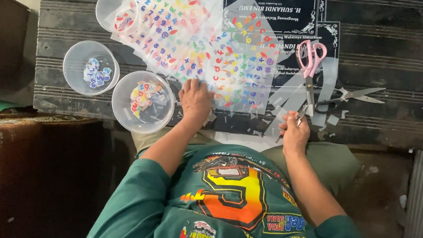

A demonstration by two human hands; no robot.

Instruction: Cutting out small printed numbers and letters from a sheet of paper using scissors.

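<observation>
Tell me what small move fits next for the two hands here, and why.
Probably the right hand, which rests at the table edge by the tips of the pink scissors, should take them up by the handles. The left hand lies flat on the sticker sheet, pinning it, and cut pieces lie in the bowl beside it.

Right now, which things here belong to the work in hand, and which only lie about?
In use:
left hand on sticker sheets
right hand at clear strip
pink scissors
bowls of cut pieces

Lying about:
black-handled scissors
dark printed cards
</observation>
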